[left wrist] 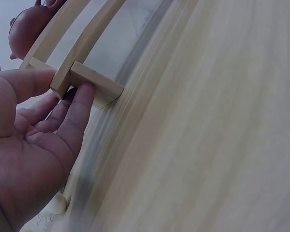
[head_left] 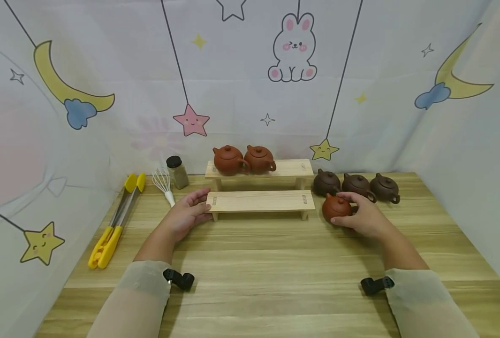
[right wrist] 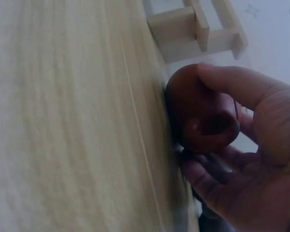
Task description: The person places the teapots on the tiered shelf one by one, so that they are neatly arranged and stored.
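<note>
My left hand (head_left: 186,213) grips the left end of the low front wooden shelf (head_left: 260,201). In the left wrist view the thumb lies on the board and the fingers reach under it beside the leg (left wrist: 96,82). With my right hand (head_left: 366,217) I hold a reddish-brown teapot (head_left: 333,209) by its body, thumb on the near side. Its looped handle (right wrist: 217,133) faces the wrist in the right wrist view. Two more reddish-brown teapots (head_left: 228,159) stand side by side on the taller back shelf (head_left: 290,168), towards its left end.
Three dark brown teapots (head_left: 384,188) stand in a row at the back right, just behind the right hand. At the back left are a black-lidded jar (head_left: 178,173), a whisk (head_left: 163,184) and yellow-handled tongs (head_left: 117,220). A patterned curtain (head_left: 250,84) encloses the table.
</note>
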Action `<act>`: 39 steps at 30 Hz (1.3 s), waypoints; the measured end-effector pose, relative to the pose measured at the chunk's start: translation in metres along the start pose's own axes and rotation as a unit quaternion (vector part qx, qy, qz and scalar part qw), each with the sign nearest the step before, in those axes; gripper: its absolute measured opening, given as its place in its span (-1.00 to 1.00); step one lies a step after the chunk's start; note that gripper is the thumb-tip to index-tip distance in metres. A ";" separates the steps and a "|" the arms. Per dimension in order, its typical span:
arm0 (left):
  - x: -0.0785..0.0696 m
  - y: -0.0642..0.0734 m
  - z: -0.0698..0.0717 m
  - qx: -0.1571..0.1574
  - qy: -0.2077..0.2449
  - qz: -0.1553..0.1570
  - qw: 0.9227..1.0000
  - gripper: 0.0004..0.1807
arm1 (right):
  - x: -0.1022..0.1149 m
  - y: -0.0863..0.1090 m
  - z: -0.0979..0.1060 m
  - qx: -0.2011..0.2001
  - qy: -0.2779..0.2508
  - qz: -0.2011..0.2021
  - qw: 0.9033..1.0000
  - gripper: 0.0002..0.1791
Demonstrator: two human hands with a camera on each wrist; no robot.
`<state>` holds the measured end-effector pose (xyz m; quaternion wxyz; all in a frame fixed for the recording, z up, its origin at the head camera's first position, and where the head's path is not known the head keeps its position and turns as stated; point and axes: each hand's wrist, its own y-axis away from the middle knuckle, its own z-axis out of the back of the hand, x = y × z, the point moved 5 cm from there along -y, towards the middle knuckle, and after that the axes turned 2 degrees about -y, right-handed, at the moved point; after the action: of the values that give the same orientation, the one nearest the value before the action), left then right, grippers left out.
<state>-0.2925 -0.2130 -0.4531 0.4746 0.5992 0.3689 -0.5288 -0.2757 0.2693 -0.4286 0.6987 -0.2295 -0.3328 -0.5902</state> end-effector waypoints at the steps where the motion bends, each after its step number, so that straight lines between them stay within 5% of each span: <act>1: 0.000 0.000 0.000 0.000 0.000 0.000 1.000 -0.25 | 0.000 0.000 0.000 -0.002 0.004 0.000 1.000 -0.01; 18: 0.001 0.000 0.002 0.000 -0.001 -0.003 1.000 -0.25 | 0.009 0.005 0.004 -0.015 -0.004 -0.015 1.000 -0.02; 29: 0.002 -0.002 0.000 -0.003 0.005 -0.006 1.000 -0.25 | 0.055 0.011 0.017 -0.029 -0.043 0.005 0.999 0.03; 39: 0.002 -0.001 0.000 -0.001 -0.004 -0.001 1.000 -0.25 | 0.104 -0.023 0.024 -0.024 -0.048 0.036 0.998 -0.03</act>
<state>-0.2934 -0.2129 -0.4557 0.4763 0.5963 0.3680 -0.5311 -0.2947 0.2124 -0.3374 0.6968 -0.2861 -0.3438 -0.5607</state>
